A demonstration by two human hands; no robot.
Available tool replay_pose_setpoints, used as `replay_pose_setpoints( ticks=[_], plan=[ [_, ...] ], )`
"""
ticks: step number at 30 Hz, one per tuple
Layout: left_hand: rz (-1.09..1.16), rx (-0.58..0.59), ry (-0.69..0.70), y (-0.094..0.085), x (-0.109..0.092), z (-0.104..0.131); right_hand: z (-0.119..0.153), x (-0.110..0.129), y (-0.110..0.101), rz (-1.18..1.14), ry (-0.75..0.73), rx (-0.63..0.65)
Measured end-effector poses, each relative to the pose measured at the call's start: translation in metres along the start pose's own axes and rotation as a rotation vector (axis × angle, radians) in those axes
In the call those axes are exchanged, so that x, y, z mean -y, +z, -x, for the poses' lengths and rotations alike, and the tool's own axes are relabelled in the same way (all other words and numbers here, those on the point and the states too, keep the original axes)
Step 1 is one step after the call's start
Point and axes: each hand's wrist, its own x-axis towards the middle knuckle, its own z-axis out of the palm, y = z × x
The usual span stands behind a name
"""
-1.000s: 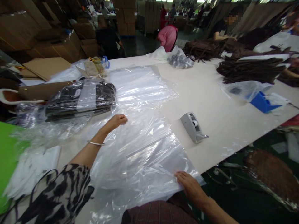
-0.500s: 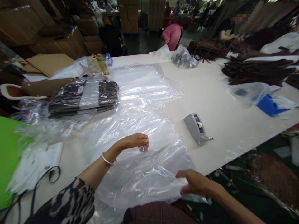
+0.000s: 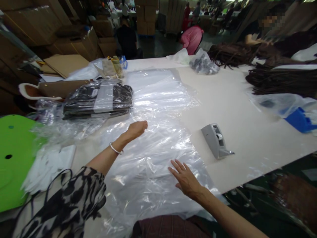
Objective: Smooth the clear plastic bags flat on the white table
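A large clear plastic bag (image 3: 158, 145) lies spread over the pale table (image 3: 237, 109) in front of me. My left hand (image 3: 136, 129) rests on its middle with the fingers curled, a thin bangle on the wrist. Whether those fingers pinch the film is hidden. My right hand (image 3: 184, 178) lies flat on the near part of the bag, fingers spread. A grey tape dispenser (image 3: 216, 140) stands on the table to the right of the bag.
A bagged stack of dark items (image 3: 99, 99) sits at the left, with a brown handbag (image 3: 49, 90) behind it and a green board (image 3: 15, 155) at the far left. Dark brown straps (image 3: 279, 79) and a blue object (image 3: 298, 120) lie at the right. People work beyond the table.
My left hand, which had lifted a pinch of film toward me, has gone back out onto the bag's middle. My right hand has left the near edge and now lies flat on the bag.
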Motion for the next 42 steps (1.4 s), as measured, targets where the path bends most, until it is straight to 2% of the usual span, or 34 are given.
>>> replay_pose_setpoints(
  ticks=[4, 8, 10, 12, 14, 16, 17, 19, 21, 23, 25, 27, 29, 33, 35, 36, 38, 40, 42],
  plan=[
    [-0.180, -0.312, -0.035, -0.040, 0.021, -0.035, 0.019, -0.009, 0.022, -0.002, 0.059, 0.110],
    [-0.274, -0.571, -0.012, -0.082, 0.026, -0.061, 0.022, -0.006, 0.024, -0.041, 0.100, 0.115],
    [-0.302, -0.661, 0.025, -0.094, 0.022, -0.066, 0.019, -0.006, 0.022, -0.068, 0.123, 0.127],
    [-0.318, -0.717, 0.072, -0.094, 0.014, -0.062, 0.017, -0.006, 0.021, -0.102, 0.127, 0.128],
    [-0.327, -0.737, 0.143, -0.075, 0.006, -0.047, 0.016, -0.009, 0.021, -0.138, 0.120, 0.122],
    [-0.335, -0.692, 0.240, -0.040, 0.001, -0.022, 0.015, -0.011, 0.019, -0.155, 0.109, 0.110],
    [-0.341, -0.628, 0.289, -0.017, 0.001, -0.006, 0.015, -0.011, 0.018, -0.155, 0.097, 0.098],
    [-0.338, -0.401, 0.335, 0.033, 0.005, 0.028, 0.016, -0.012, 0.014, -0.140, 0.080, 0.060],
    [-0.330, -0.131, 0.269, 0.080, 0.011, 0.059, 0.018, -0.013, 0.010, -0.097, 0.084, 0.009],
    [-0.323, -0.023, 0.225, 0.117, 0.017, 0.085, 0.020, -0.014, 0.007, -0.037, 0.095, -0.028],
    [-0.325, 0.017, 0.200, 0.139, 0.019, 0.102, 0.022, -0.016, 0.006, 0.015, 0.081, -0.031],
    [-0.337, 0.040, 0.192, 0.148, 0.018, 0.111, 0.024, -0.017, 0.009, 0.047, 0.059, -0.017],
    [-0.357, 0.040, 0.194, 0.148, 0.016, 0.114, 0.024, -0.019, 0.012, 0.063, 0.047, -0.047],
    [-0.399, -0.027, 0.167, 0.136, 0.010, 0.119, 0.029, -0.022, 0.012, 0.076, -0.071, -0.311],
    [-0.406, -0.048, 0.153, 0.136, 0.007, 0.126, 0.036, -0.023, 0.009, 0.082, -0.146, -0.378],
    [-0.403, -0.049, 0.155, 0.139, 0.006, 0.132, 0.041, -0.024, 0.008, 0.071, -0.168, -0.350],
    [-0.389, -0.025, 0.180, 0.151, 0.004, 0.146, 0.054, -0.025, 0.006, 0.013, -0.165, -0.182],
    [-0.345, 0.045, 0.176, 0.167, 0.005, 0.163, 0.067, -0.027, 0.006, -0.073, -0.103, 0.034],
    [-0.278, 0.140, 0.114, 0.180, 0.007, 0.176, 0.075, -0.028, 0.003, -0.158, -0.010, 0.167]
  ],
)
